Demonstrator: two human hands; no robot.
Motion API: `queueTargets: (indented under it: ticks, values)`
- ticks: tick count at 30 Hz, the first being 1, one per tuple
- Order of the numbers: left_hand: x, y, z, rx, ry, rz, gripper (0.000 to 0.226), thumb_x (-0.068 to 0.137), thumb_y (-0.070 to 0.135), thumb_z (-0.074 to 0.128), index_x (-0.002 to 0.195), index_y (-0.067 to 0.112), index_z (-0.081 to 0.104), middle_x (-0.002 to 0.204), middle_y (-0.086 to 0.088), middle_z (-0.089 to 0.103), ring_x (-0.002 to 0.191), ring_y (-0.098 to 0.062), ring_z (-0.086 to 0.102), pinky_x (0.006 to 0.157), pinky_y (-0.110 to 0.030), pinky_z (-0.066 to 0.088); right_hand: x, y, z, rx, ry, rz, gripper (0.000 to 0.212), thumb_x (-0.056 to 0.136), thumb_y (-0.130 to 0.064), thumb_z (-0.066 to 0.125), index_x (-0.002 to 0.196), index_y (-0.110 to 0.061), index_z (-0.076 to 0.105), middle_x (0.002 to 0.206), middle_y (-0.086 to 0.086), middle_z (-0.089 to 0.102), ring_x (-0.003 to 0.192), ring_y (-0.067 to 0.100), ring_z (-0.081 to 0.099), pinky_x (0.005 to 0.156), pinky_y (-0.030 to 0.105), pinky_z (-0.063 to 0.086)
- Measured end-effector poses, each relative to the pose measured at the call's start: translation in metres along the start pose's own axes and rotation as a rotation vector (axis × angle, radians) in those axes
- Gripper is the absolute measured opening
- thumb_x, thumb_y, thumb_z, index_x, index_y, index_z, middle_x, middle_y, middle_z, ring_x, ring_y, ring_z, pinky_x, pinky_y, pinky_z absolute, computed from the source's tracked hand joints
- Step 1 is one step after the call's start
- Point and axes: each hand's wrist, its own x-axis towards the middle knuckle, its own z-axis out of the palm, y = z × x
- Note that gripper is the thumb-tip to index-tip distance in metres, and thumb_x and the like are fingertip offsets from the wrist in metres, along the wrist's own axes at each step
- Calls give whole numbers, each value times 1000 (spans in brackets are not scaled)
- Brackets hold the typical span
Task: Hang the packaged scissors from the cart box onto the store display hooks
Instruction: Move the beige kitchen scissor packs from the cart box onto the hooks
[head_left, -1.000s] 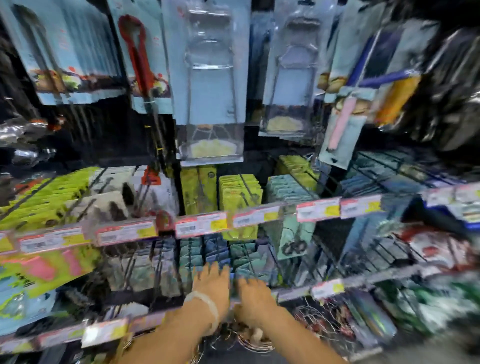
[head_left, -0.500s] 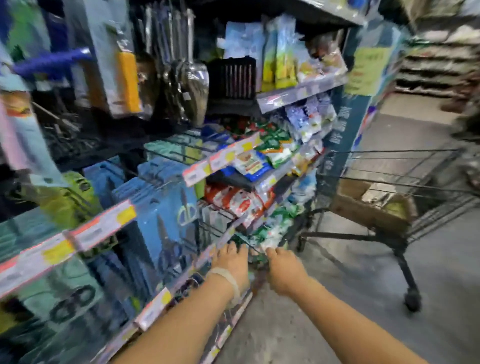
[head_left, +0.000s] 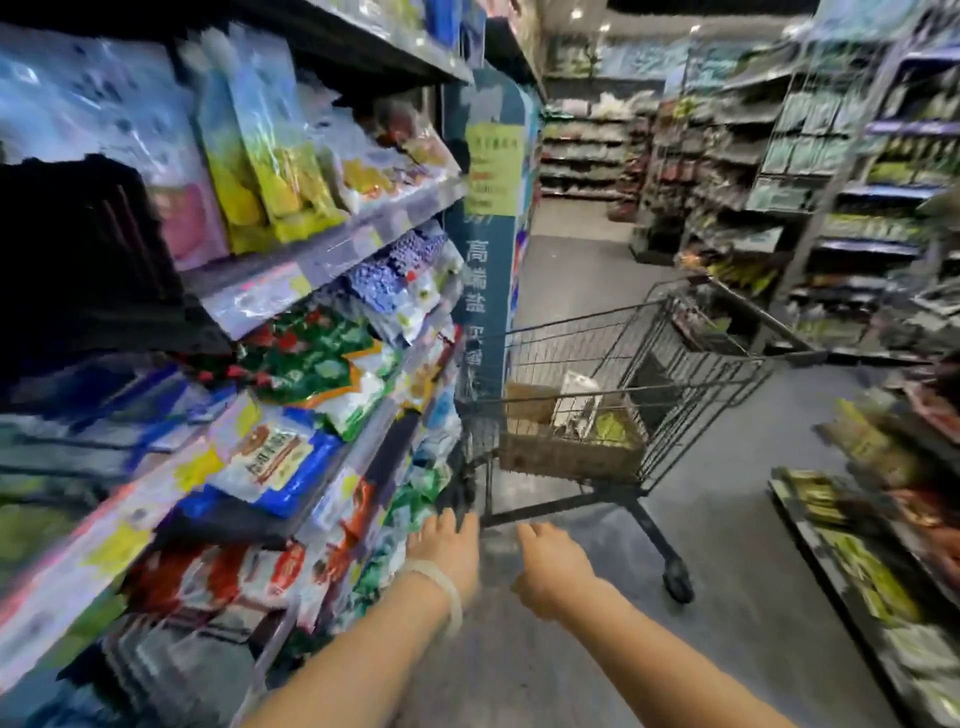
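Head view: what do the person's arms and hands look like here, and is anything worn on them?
Both forearms are bare, with no sleeves in view and no gloves. The left hand has a pale, translucent whitish band round its wrist, like a thin bracelet or elastic. The right hand and its wrist carry nothing visible. Motion blur hides any rings or nail details.

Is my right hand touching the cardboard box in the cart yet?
Apart. The head view shows the right hand out over bare floor, well short of the cardboard box in the cart.
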Motion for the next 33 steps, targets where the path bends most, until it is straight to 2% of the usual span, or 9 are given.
queueTargets:
  ticks: [3,6,10,13,16,19,23,28,33]
  values:
    - [61,-5,-32,39,-16,39,82,86,28,58,150,12,10,154,-17,17,143,-34,17,116,-44,22,44,3,-27,37,23,31,52,91,-28,53,136,-11,35,135,15,42,125,34,41,99,41,40]
    - [109,5,-47,72,-17,86,74,86,28,58,147,13,17,149,-15,26,139,-33,25,114,-44,26,80,21,-35,70,17,95,58,88,-37,57,136,-12,35,134,14,42,125,34,40,100,42,39]
    - [163,26,-53,77,-74,157,75,89,27,55,149,15,12,156,-16,15,144,-33,13,118,-46,16,123,53,-45,89,21,204,50,87,-23,56,132,-12,37,134,14,43,124,34,41,101,42,38]
    - [207,43,-60,77,-57,205,75,87,24,58,148,16,15,155,-14,16,144,-32,13,118,-45,16,162,79,-60,80,32,237,52,87,-23,56,134,-11,36,136,14,41,127,34,40,102,42,38]
    - [257,59,-66,73,-52,213,75,87,21,55,149,16,13,155,-14,15,144,-32,13,118,-45,16,212,105,-75,72,53,236,53,87,-26,59,133,-12,35,135,13,41,125,33,40,101,43,39]
    - [314,72,-75,61,-64,204,70,88,22,55,147,16,19,154,-14,18,144,-33,15,118,-47,17,266,131,-91,85,56,217,53,87,-25,59,132,-12,36,133,12,43,124,33,42,100,43,40]
    - [388,92,-101,61,-89,159,72,88,20,56,148,17,16,155,-14,15,144,-33,13,117,-47,17,339,165,-124,77,72,178,53,89,-20,55,136,-9,35,136,14,43,127,34,41,101,42,40]
    - [468,120,-128,-1,-18,148,54,84,17,57,134,18,35,141,-12,36,133,-32,33,111,-46,31,413,202,-164,102,99,139,46,86,-23,59,128,-11,43,132,13,46,119,32,48,97,41,44]
    - [529,141,-124,-4,-87,129,67,87,22,59,144,17,24,152,-12,21,143,-31,17,117,-46,18,471,233,-167,126,18,167,61,87,-26,61,139,-11,34,137,13,43,125,31,45,102,40,42]
